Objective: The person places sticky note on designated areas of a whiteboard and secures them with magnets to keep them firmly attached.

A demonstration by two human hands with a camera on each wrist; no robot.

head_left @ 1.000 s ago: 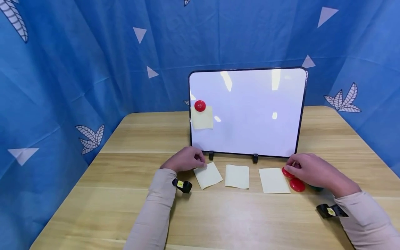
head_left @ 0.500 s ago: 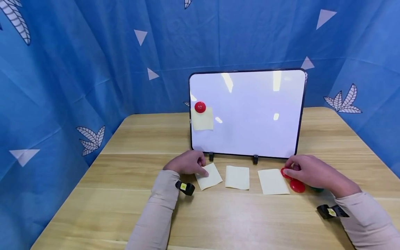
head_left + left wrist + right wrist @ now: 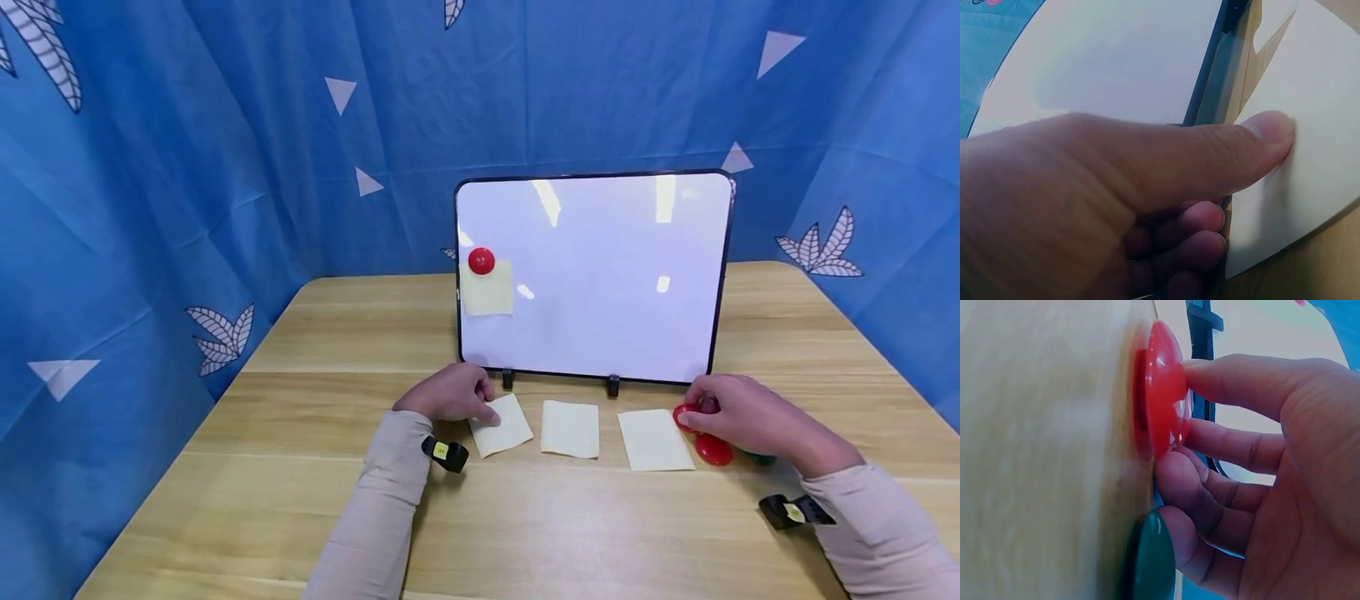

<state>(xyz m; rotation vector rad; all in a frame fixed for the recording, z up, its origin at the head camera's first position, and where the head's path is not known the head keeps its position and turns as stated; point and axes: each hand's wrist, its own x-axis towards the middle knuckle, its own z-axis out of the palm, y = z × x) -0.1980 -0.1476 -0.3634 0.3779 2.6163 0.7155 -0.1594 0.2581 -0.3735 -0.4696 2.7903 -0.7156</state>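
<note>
My left hand (image 3: 453,393) pinches the left edge of a pale yellow sticky note (image 3: 506,433); in the left wrist view its thumb presses on top of the paper (image 3: 1322,106) and the other fingers curl at the edge. To the right, my right hand (image 3: 750,417) pinches a red round magnet (image 3: 678,410), partly covered by the thumb. A second red magnet (image 3: 713,451) lies on the table just nearer, large in the right wrist view and hiding most of the pinched one. A dark green magnet (image 3: 1157,562) sits beneath the right hand's fingers.
A whiteboard (image 3: 600,283) on black feet stands behind the hands. On its left side a red magnet (image 3: 482,261) holds a sticky note (image 3: 487,292). Two more notes, a middle one (image 3: 570,429) and a right one (image 3: 656,442), lie on the wooden table (image 3: 570,525).
My left hand has shifted slightly right and its thumb has come further over the note. The right hand stays at the red magnet. The head view has tilted up a little.
</note>
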